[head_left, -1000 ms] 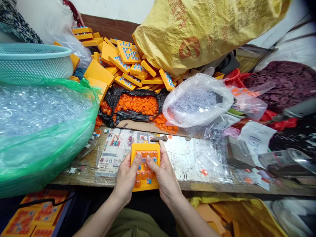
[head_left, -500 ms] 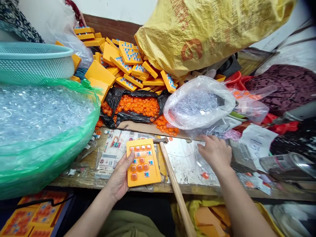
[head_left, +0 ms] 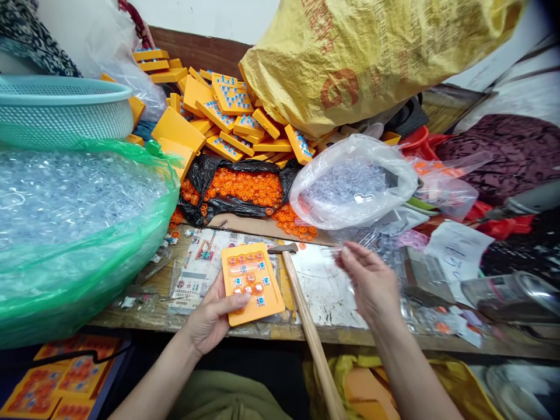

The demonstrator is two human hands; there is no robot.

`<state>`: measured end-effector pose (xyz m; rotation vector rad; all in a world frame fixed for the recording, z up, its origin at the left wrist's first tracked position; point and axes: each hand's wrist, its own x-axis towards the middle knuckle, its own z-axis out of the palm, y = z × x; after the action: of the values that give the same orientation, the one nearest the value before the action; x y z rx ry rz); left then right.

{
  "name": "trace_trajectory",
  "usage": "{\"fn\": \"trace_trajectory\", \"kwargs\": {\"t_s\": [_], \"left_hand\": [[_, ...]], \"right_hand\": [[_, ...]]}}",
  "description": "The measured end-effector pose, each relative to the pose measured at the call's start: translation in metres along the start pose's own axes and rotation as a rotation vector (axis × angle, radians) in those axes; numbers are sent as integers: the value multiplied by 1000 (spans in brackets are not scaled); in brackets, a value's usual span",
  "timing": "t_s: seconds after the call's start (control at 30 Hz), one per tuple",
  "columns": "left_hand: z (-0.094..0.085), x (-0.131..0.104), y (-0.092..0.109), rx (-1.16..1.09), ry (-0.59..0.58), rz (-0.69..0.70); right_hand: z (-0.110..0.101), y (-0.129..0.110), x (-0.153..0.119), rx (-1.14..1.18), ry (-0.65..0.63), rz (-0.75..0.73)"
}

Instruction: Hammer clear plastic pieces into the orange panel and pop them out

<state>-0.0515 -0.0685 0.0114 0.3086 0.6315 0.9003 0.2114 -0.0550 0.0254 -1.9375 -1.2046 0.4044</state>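
My left hand (head_left: 214, 318) grips a yellow plastic panel (head_left: 272, 297) by its lower left side, thumb lying across the front. Orange translucent keycaps (head_left: 251, 277) and a long clear bar sit on the panel, and several blue-and-white switches show uncovered. To the right, my right hand (head_left: 371, 280) is closed in a pinch above the white board. A small clear plastic piece (head_left: 332, 251) juts from its fingertips; its exact shape is hard to make out. Between the hands lies a hammer (head_left: 301, 303), its wooden handle slanting over the table edge.
A black bag of orange keycaps (head_left: 245, 189) and a white bag of clear pieces (head_left: 301, 204) stand behind. Yellow panels (head_left: 192, 93) are heaped at the back. A green bag (head_left: 149, 233) bulges at left; a grey block (head_left: 424, 274) and jar (head_left: 503, 294) stand at right.
My right hand has lifted from the clear pieces at right and moved slightly left, a clear piece now in its fingers. My left thumb has slid down the panel, which is slightly tilted.
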Motion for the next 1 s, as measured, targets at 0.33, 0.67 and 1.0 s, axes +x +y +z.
{"fn": "trace_trajectory", "kwargs": {"t_s": [0.33,0.67,1.0], "left_hand": [[13,-8,-9,208,100,126],[26,-15,-18,321,227,321],[19,-8,-15,282,260,295]], "right_hand": [[54,-42,-113,693,-296,325],[52,-49,-110,825,-349,301],[36,-47,-22,379,-373,8]]}}
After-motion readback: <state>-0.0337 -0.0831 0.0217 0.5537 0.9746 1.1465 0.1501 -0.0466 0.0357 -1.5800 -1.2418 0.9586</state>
